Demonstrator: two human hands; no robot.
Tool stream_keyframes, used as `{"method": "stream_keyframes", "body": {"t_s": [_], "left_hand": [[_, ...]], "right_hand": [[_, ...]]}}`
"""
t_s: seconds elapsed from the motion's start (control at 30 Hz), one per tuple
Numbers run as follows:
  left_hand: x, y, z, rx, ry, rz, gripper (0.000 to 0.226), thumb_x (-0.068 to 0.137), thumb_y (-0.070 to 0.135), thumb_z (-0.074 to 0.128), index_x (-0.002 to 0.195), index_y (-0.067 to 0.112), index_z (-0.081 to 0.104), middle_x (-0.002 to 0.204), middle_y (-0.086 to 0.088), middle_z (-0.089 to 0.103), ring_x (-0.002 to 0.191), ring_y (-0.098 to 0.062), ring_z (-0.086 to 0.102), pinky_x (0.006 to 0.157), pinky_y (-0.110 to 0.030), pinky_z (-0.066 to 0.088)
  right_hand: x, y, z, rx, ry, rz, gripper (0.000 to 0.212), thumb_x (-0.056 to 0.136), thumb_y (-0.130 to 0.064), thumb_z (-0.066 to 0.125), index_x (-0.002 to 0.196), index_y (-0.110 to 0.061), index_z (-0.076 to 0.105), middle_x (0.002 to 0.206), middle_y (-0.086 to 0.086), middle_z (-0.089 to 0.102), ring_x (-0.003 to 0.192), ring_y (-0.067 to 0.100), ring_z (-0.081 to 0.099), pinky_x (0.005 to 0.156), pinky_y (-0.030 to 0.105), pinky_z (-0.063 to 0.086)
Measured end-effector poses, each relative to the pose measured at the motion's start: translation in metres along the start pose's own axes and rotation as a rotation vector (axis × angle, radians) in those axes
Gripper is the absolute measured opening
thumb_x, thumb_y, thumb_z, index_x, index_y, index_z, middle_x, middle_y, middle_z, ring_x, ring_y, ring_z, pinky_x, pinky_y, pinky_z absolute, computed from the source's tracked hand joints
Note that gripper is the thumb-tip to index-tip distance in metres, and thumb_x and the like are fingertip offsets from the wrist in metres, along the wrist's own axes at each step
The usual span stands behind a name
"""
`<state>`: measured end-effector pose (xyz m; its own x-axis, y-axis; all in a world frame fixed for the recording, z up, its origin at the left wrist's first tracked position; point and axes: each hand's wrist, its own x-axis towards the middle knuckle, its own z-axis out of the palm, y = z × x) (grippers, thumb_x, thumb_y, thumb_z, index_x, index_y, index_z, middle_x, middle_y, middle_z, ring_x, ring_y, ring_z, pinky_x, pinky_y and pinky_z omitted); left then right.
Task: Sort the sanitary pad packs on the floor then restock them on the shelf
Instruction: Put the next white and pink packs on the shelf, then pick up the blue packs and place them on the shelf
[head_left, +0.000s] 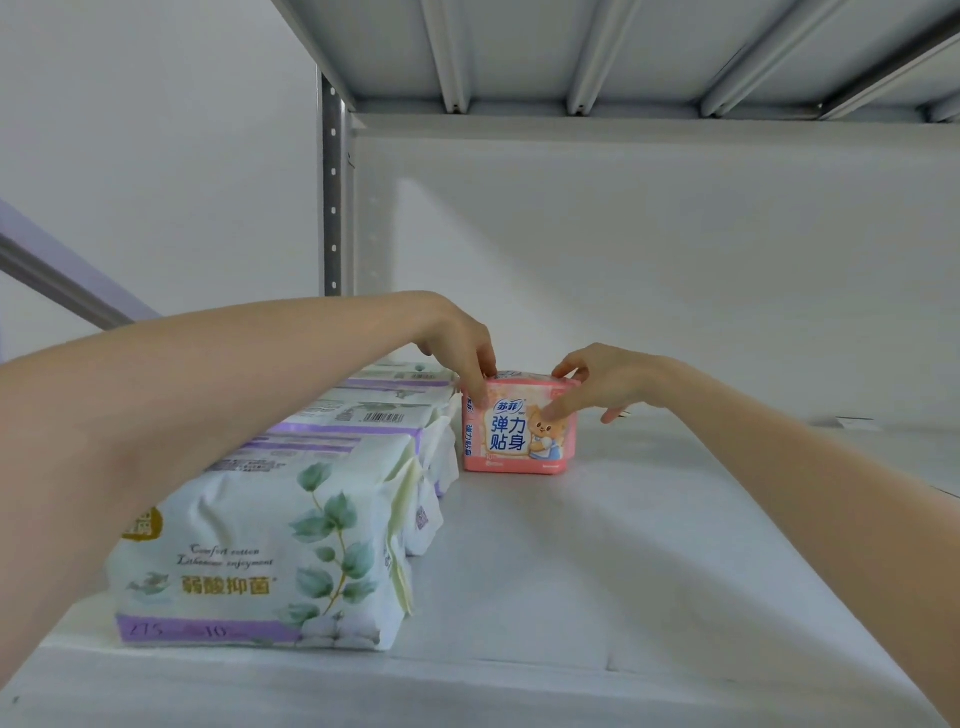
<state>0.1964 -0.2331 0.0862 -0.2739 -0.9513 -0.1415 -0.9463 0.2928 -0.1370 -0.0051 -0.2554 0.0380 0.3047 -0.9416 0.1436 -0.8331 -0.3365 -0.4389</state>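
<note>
Head view: a person's two bare arms reach onto a white metal shelf board (597, 571), seen from just above its front edge.
Landmark: a small square pink plastic pad pack (519, 428) printed with blue Chinese characters and a cartoon animal stands upright on the board, towards the back.
Left hand: the left hand (457, 338) comes down on the pink pack's top left corner, fingertips pinching that edge.
Right hand: the right hand (602, 379) holds the pink pack's top right corner, with one finger pressed against the printed front face.
Neighbours: a row of white soft plastic pad packs with green leaf prints and purple bands (291, 530) lies directly left of the pink pack, running from it forward to the board's front edge; the rearmost of them sits just beside the pink pack.
Surface: the board to the right of the pink pack is bare and smooth, with faint shadows from the arms.
Room: a white back panel (675, 249) rises behind the pink pack; a grey perforated steel upright (333, 192) stands at its left; the ribbed underside of the next shelf (623, 52) spans overhead; a pale wall (156, 156) lies beyond the upright.
</note>
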Motion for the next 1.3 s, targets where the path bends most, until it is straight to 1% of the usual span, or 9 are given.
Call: {"method": "stream_keyframes", "body": {"t_s": [0.2, 0.33, 0.53, 0.67, 0.8, 0.93, 1.03, 1.17, 1.3], "left_hand": [[-0.013, 0.005, -0.001, 0.04, 0.033, -0.016, 0.069, 0.085, 0.049, 0.066, 0.144, 0.021, 0.043, 0.142, 0.003, 0.05, 0.131, -0.02, 0.045, 0.112, -0.044, 0.034], [-0.031, 0.008, -0.001, 0.017, 0.116, -0.015, 0.072, 0.088, 0.055, 0.059, 0.147, 0.02, 0.038, 0.149, 0.001, 0.042, 0.137, -0.019, 0.039, 0.112, -0.037, 0.031], [-0.071, 0.024, 0.004, 0.005, 0.267, 0.006, 0.075, 0.088, 0.062, 0.051, 0.149, 0.022, 0.034, 0.153, 0.001, 0.035, 0.14, -0.021, 0.034, 0.112, -0.035, 0.026], [-0.112, 0.04, 0.007, 0.055, 0.417, 0.017, 0.076, 0.089, 0.064, 0.048, 0.149, 0.02, 0.032, 0.155, -0.001, 0.034, 0.14, -0.025, 0.032, 0.114, -0.038, 0.028], [-0.158, 0.06, 0.019, 0.123, 0.597, 0.026, 0.074, 0.089, 0.066, 0.044, 0.148, 0.021, 0.035, 0.153, -0.004, 0.038, 0.139, -0.028, 0.035, 0.115, -0.046, 0.025], [-0.198, 0.086, 0.05, 0.191, 0.759, 0.02, 0.071, 0.09, 0.065, 0.043, 0.146, 0.022, 0.037, 0.153, -0.003, 0.037, 0.142, -0.025, 0.029, 0.119, -0.051, 0.012], [-0.226, 0.108, 0.085, 0.208, 0.834, 0.028, 0.068, 0.091, 0.061, 0.043, 0.145, 0.02, 0.037, 0.152, -0.004, 0.036, 0.145, -0.023, 0.023, 0.119, -0.05, 0.009], [-0.256, 0.141, 0.136, 0.186, 0.898, 0.03, 0.066, 0.092, 0.059, 0.042, 0.145, 0.021, 0.036, 0.156, -0.004, 0.03, 0.146, -0.023, 0.019, 0.12, -0.048, 0.006], [-0.28, 0.171, 0.183, 0.2, 0.895, -0.034, 0.068, 0.092, 0.06, 0.036, 0.147, 0.022, 0.031, 0.159, -0.006, 0.023, 0.148, -0.024, 0.013, 0.119, -0.05, -0.001]], "right_hand": [[-0.01, -0.003, 0.005, -0.043, 0.055, -0.016, 0.076, 0.075, -0.046, 0.077, 0.138, -0.019, 0.044, 0.124, -0.001, 0.045, 0.107, 0.021, 0.052, 0.07, 0.029, 0.051], [-0.027, -0.001, 0.004, -0.083, 0.163, -0.055, 0.074, 0.08, -0.048, 0.072, 0.141, -0.02, 0.04, 0.136, 0.005, 0.048, 0.119, 0.023, 0.049, 0.089, 0.033, 0.045], [-0.073, -0.004, 0.004, -0.078, 0.299, -0.068, 0.073, 0.083, -0.049, 0.067, 0.144, -0.02, 0.037, 0.142, 0.006, 0.046, 0.125, 0.024, 0.047, 0.095, 0.034, 0.044], [-0.12, -0.013, -0.001, -0.199, 0.439, -0.076, 0.069, 0.088, -0.048, 0.062, 0.144, -0.019, 0.035, 0.144, 0.006, 0.046, 0.131, 0.027, 0.043, 0.104, 0.044, 0.039], [-0.175, -0.024, 0.001, -0.311, 0.58, -0.072, 0.064, 0.091, -0.049, 0.055, 0.144, -0.019, 0.035, 0.141, 0.006, 0.05, 0.13, 0.029, 0.045, 0.102, 0.044, 0.037], [-0.227, -0.028, 0.023, -0.372, 0.66, -0.069, 0.06, 0.092, -0.048, 0.051, 0.143, -0.019, 0.036, 0.136, 0.007, 0.053, 0.126, 0.029, 0.046, 0.1, 0.042, 0.034], [-0.261, -0.026, 0.046, -0.408, 0.663, -0.08, 0.059, 0.093, -0.048, 0.049, 0.143, -0.019, 0.036, 0.141, 0.004, 0.05, 0.131, 0.026, 0.042, 0.105, 0.043, 0.031], [-0.308, -0.017, 0.071, -0.419, 0.684, -0.093, 0.059, 0.094, -0.048, 0.047, 0.144, -0.019, 0.035, 0.148, 0.002, 0.042, 0.136, 0.024, 0.036, 0.11, 0.045, 0.026], [-0.353, -0.003, 0.093, -0.437, 0.669, -0.121, 0.059, 0.095, -0.047, 0.045, 0.145, -0.018, 0.035, 0.151, 0.005, 0.039, 0.138, 0.025, 0.035, 0.112, 0.048, 0.024]]}}
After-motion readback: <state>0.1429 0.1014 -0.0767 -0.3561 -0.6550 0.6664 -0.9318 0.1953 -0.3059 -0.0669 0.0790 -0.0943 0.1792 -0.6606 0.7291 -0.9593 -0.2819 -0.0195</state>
